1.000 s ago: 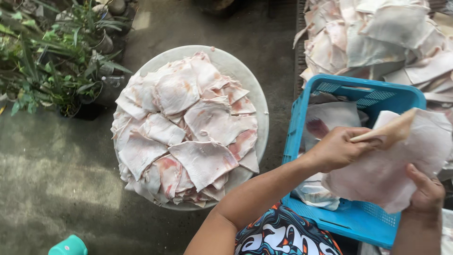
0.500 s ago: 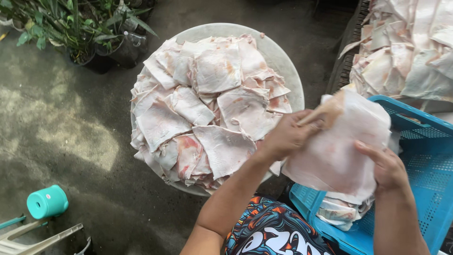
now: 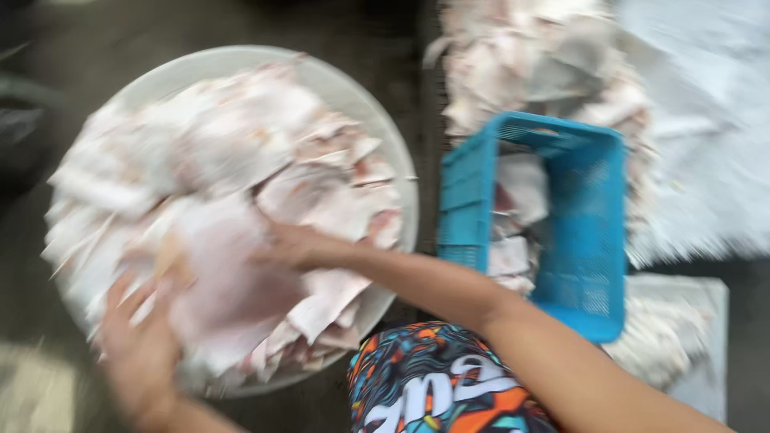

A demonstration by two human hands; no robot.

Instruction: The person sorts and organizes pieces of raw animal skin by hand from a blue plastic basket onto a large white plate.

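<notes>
A round white tray (image 3: 200, 64) on the ground carries a heap of pale pink, skin-like pieces (image 3: 241, 144). Over its near side lies a large pale pink piece (image 3: 228, 293), blurred by motion. My left hand (image 3: 140, 353) grips that piece's lower left edge at the tray's near rim. My right hand (image 3: 297, 244) reaches across from the lower right and holds the piece's right edge, low over the heap.
A blue plastic basket (image 3: 465, 200) with a few pale pieces inside stands right of the tray. Behind it is a large pile of the same pieces (image 3: 545, 72). A white sheet (image 3: 706, 160) lies at far right. My patterned shorts (image 3: 433, 385) fill the bottom middle.
Both hands have carried the pale piece leftward from above the blue basket and lowered it onto the near side of the heap on the tray. The view has swung and blurred.
</notes>
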